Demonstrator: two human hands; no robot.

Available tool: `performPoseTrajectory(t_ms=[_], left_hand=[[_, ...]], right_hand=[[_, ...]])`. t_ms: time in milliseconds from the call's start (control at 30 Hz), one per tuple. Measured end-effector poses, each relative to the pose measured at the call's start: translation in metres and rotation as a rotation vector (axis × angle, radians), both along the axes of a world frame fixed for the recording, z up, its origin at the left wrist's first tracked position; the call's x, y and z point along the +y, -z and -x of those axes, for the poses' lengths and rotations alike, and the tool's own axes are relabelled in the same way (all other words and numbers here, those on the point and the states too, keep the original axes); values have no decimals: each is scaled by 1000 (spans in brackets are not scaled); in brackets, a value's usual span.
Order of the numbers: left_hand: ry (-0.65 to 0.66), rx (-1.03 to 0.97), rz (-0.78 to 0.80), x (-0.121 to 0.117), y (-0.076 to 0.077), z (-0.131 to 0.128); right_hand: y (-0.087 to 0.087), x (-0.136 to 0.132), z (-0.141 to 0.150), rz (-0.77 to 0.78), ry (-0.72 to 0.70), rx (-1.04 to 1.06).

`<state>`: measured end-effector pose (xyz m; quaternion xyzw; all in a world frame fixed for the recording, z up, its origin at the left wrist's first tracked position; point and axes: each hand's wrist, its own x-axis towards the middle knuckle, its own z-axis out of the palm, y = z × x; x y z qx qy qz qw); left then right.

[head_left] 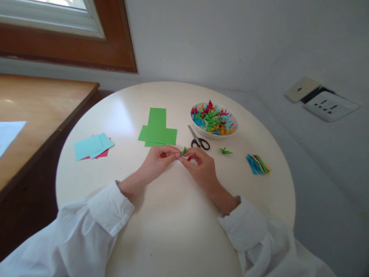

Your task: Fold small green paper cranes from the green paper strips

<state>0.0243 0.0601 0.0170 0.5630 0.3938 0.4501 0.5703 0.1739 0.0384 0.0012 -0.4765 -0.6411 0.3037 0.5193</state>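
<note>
Between my two hands is a small folded green paper crane (183, 151), its pointed tips sticking up. My left hand (160, 158) pinches it from the left with thumb and forefinger. From the right, my right hand (201, 164) pinches it the same way, its other fingers curled. The crane's lower part is hidden by my fingertips. Just beyond my hands lie green paper sheets (157, 129), overlapping in a cross shape, and a pair of scissors (198, 140) with black handles. A finished green paper crane (225, 151) rests to the right of my right hand.
A white bowl (215, 135) full of colourful paper cranes stands at the back right of the round white table (173, 238). Light blue sheets (89, 146) over red ones lie at left. Folded coloured paper strips (258, 164) lie at right. A wooden desk (43, 100) stands at far left.
</note>
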Motion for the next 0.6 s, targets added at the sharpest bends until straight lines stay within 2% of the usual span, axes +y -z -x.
performPoseTrajectory(t_ms=[233, 600], left_hand=[[10, -51, 48, -2, -3, -2], [-64, -38, 72, 1, 5, -3]], right_hand=[[-1, -1, 1, -4, 2, -7], [-4, -2, 2, -3, 26, -40]])
